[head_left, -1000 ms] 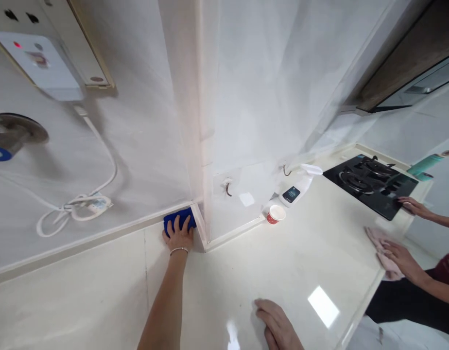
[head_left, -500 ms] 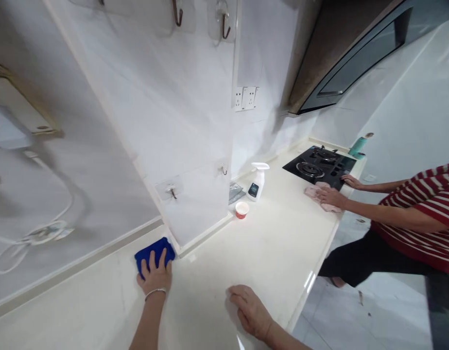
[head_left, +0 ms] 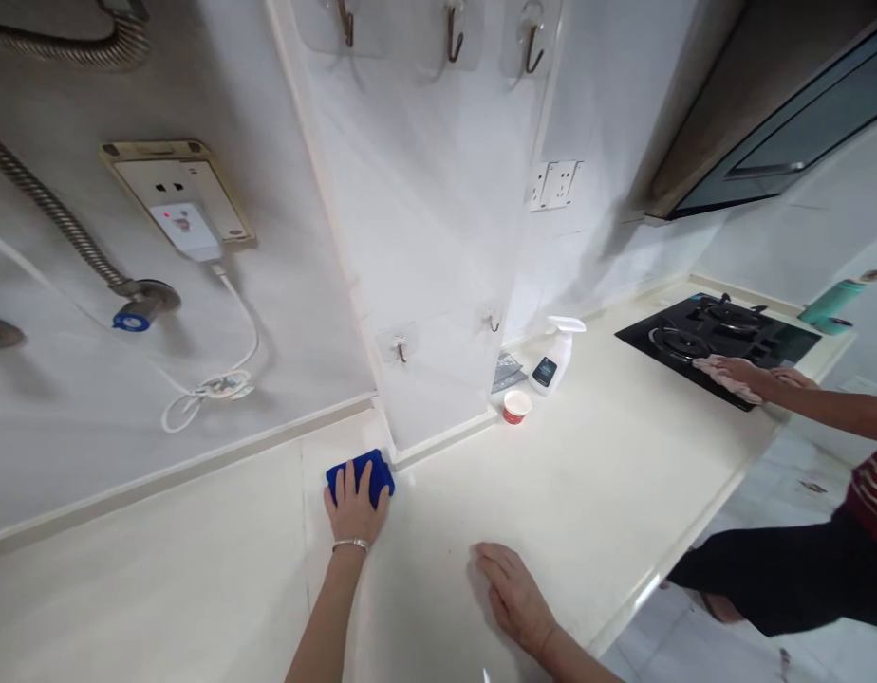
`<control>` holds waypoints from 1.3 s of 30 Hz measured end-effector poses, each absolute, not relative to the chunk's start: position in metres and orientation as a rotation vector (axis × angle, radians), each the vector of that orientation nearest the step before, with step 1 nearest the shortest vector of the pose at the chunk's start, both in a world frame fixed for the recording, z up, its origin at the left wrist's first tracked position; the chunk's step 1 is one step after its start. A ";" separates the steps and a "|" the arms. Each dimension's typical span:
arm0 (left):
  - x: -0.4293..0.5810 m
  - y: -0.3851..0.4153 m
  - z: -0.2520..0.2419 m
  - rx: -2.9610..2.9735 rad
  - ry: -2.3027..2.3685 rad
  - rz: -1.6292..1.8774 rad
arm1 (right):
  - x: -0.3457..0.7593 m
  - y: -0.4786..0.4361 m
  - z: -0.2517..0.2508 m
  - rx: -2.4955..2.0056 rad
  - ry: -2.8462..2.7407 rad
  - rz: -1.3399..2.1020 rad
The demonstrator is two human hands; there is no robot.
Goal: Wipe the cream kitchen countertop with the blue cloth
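Head view, left hand (head_left: 354, 505) gripping a blue cloth (head_left: 376, 472) on the countertop (head_left: 424, 588), right hand (head_left: 513, 598) open flat nearby

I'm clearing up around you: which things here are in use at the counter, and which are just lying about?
In use: blue cloth under the left hand; cream countertop, with the right hand flat on it.

Lying about: white spray bottle; small red-and-white cup; teal bottle.

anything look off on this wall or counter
Yes: a thin white power cord droops from the white plug-in unit on the beige wall socket and gathers in a loose, tangled loop on the pale wall, looking untidy.
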State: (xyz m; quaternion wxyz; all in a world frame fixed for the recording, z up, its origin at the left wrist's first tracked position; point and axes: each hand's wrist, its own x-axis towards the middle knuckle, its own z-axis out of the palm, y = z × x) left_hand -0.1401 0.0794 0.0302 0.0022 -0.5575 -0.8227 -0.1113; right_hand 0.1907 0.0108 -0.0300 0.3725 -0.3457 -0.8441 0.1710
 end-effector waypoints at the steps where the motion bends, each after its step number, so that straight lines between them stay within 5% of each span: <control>1: -0.139 0.082 0.030 -1.778 -2.566 -0.342 | 0.191 0.011 -0.031 -0.885 -2.170 0.439; 25: -0.189 0.238 0.022 -1.686 -2.775 -0.299 | 0.191 0.022 -0.009 -0.896 -2.268 0.382; 39: -0.148 0.144 0.017 -1.779 -2.553 -0.328 | 0.191 0.015 -0.025 -0.920 -2.197 0.457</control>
